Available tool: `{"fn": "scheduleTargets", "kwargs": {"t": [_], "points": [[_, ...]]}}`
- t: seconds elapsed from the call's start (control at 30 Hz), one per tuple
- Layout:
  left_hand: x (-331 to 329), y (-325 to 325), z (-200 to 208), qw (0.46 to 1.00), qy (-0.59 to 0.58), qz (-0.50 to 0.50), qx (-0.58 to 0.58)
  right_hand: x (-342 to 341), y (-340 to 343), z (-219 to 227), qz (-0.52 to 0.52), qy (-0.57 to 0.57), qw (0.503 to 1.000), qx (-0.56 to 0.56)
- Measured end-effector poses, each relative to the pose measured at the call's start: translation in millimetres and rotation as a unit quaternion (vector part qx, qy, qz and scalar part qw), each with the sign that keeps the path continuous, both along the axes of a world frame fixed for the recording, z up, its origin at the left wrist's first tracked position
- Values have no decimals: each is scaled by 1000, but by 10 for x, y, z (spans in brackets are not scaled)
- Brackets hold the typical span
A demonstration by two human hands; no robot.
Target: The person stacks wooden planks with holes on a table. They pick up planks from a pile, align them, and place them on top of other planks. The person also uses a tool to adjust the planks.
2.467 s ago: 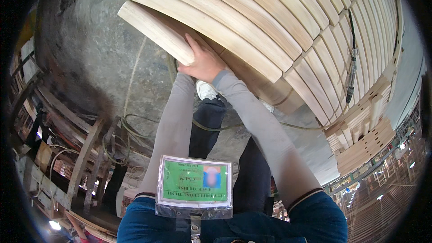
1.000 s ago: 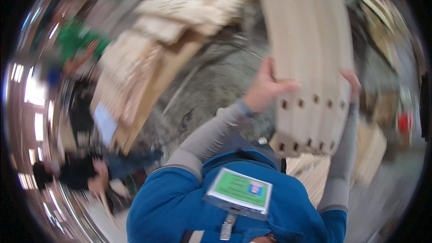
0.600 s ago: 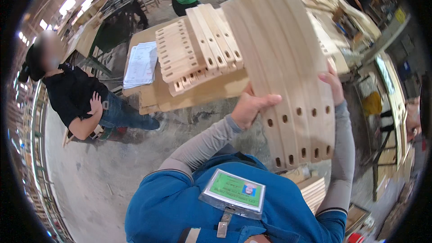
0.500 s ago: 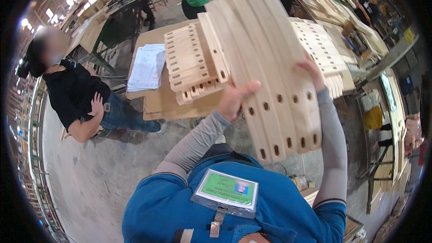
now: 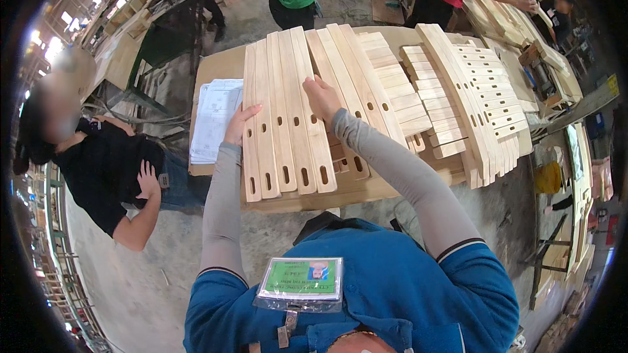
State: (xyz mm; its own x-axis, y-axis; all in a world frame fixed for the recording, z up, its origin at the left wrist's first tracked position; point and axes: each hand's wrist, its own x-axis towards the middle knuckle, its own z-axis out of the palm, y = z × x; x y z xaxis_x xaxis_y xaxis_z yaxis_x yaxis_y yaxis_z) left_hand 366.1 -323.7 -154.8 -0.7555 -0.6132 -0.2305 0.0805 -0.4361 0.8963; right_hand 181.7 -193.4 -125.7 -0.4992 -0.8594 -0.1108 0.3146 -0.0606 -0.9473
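1. Landmark: the papers (image 5: pixel 216 121). Just to their right, on the surface (image 5: pixel 222 64), a row of five wooden slats (image 5: pixel 284 101) lies side by side; whether pieces beneath carry part of it, I cannot tell.
2. The left hand (image 5: pixel 238 127) is between the papers and the row, its fingers closed on the outer slat's edge, a fingertip over the top face.
3. The right hand (image 5: pixel 324 100), across the row from the papers, has curled fingers at the opposite edge; how firmly they grip, I cannot tell.
4. To handle the row well, I would press evenly from both sides, keep the faces level and square up the slightly staggered ends.
5. The long axis runs away from the person, roughly alongside the papers, far ends leaning slightly toward the papers' side. The slotted ends point back at the wearer.
6. Farther right of the papers lie another group of slats (image 5: pixel 356 82) and a long curved piece (image 5: pixel 451 91).
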Motion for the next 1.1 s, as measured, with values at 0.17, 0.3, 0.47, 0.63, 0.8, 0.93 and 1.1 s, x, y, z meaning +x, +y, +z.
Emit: {"fn": "scheduleTargets", "kwargs": {"t": [0.17,0.3,0.47,0.63,0.8,0.93,1.1], "points": [[-123,-67,-57,998,-28,39,-27,-65,-221,-291,-85,115,982,122],[-159,91,-52,990,-59,106,-67,-153,-100,-315,-2,266,945,193],[-294,260,-134,980,-78,153,-101,-208,696,-83,23,185,981,60],[-537,238,-430,875,-99,256,-399,-212,2072,14,-89,219,971,15],[-724,433,-236,725,-218,185,-627,131,3635,-137,-275,221,920,174],[-1363,1267,374,546,-181,130,-807,676,4555,-408,-455,130,858,202],[-2101,3380,420,641,38,-146,-752,1653,5677,-760,-578,-3,781,239]]}}
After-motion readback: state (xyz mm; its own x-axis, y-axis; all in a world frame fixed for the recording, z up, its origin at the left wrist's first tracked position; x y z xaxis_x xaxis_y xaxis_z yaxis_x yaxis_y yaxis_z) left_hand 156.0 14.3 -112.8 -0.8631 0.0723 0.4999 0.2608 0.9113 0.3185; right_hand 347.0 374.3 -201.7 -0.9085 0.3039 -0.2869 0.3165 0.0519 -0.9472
